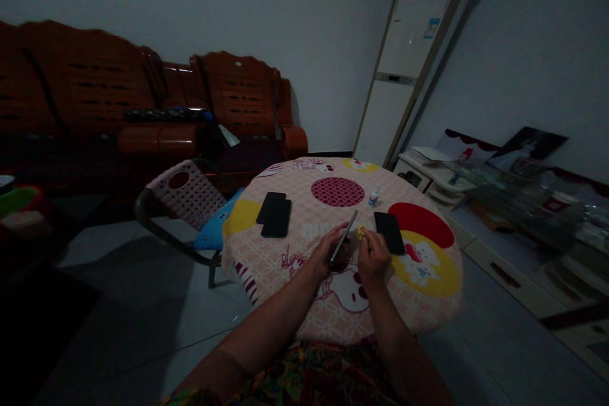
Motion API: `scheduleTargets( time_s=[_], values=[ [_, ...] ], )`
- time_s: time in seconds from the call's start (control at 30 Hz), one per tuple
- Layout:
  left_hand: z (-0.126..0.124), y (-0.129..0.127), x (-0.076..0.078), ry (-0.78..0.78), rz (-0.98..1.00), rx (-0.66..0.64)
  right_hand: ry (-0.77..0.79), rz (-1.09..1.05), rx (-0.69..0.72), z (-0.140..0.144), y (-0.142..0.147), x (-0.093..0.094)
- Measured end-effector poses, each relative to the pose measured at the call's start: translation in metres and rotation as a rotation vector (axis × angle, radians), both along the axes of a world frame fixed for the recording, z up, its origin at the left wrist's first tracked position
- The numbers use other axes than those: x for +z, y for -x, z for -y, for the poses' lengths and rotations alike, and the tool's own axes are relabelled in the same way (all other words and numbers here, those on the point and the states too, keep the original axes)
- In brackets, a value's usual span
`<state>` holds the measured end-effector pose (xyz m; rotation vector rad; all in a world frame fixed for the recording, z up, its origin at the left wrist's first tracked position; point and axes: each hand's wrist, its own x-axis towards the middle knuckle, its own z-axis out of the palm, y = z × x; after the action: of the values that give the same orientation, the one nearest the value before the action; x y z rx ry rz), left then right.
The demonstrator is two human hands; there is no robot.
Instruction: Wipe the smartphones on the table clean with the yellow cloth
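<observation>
My left hand (328,246) grips a smartphone (343,238), tilted on edge above the table with its screen side turned to the right. My right hand (375,255) is closed on a small crumpled yellow cloth (361,232), just right of the phone and apart from it. Beyond my right hand a dark flat phone-like slab (390,233) lies on the tablecloth. A small white bottle with a blue label (374,195) stands upright behind it. To the left, two more dark slabs lie overlapping, the nearer one (276,219) partly over the farther one (271,200).
A patterned cloth covers the round table (304,184). At its left stands a woven-back chair (188,193) with a blue cushion (219,222). Wooden sofas (238,95) line the wall. A tall white cabinet-like unit (394,57) and a low cluttered cabinet (504,266) are at the right.
</observation>
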<state>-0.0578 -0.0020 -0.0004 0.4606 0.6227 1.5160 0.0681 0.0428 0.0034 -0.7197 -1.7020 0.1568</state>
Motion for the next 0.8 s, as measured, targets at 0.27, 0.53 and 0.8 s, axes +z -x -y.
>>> scheduleTargets(
  time_s=[0.27,0.53,0.8],
  values=[
    [-0.001,0.001,0.000,0.048,0.030,0.007,-0.033,0.013,0.030,0.006,0.003,0.001],
    [-0.001,-0.004,0.005,0.019,-0.038,0.054,-0.101,0.064,0.073,0.010,0.009,0.001],
    [0.002,-0.005,0.008,0.053,-0.080,0.060,-0.118,0.114,0.085,0.009,0.007,-0.001]
  ],
)
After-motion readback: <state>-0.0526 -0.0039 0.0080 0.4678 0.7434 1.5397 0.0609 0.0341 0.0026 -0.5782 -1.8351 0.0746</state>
